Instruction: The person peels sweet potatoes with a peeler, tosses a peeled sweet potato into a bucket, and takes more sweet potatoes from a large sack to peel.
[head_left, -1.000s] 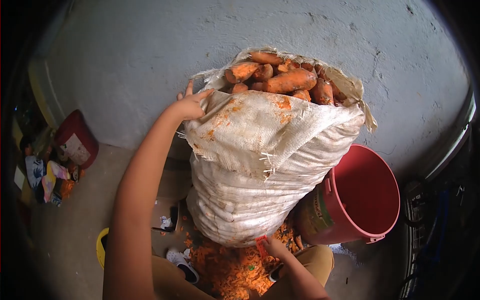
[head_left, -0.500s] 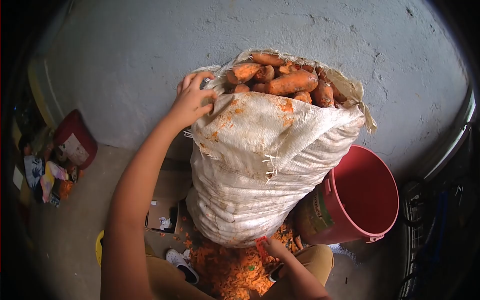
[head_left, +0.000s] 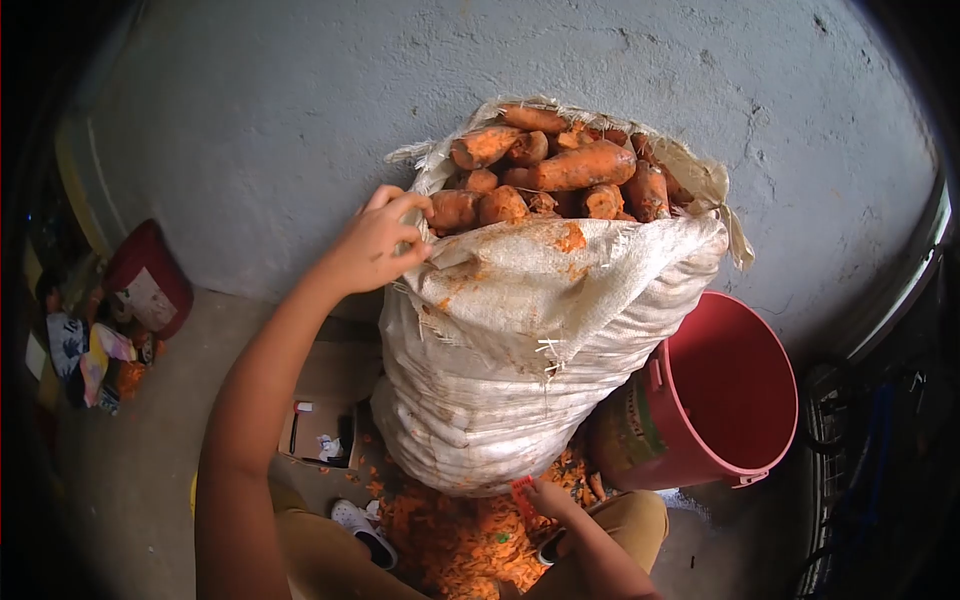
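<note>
White woven sack (head_left: pixel 500 400) stands upright on the floor by a grey wall (head_left: pixel 300 100), mouth open. Orange root vegetables (head_left: pixel 585 165) fill it to the top, several with cut or broken ends. Front of the rim is folded outward and down (orange stains on the fold).

Left hand (head_left: pixel 382 243): at the left edge of the sack mouth, fingers bent, thumb lower than the fingers; cannot tell whether cloth is pinched between them. Right hand (head_left: pixel 550 497): closed around a small red tool (head_left: pixel 522 490), just beside the sack's base, above orange peelings (head_left: pixel 440 535) spread between the person's feet.

Nearby: red bucket (head_left: pixel 685 440) tilted, just right of the sack; cardboard box (head_left: pixel 342 375) to its left, crumpled white paper (head_left: pixel 329 447) inside.
</note>
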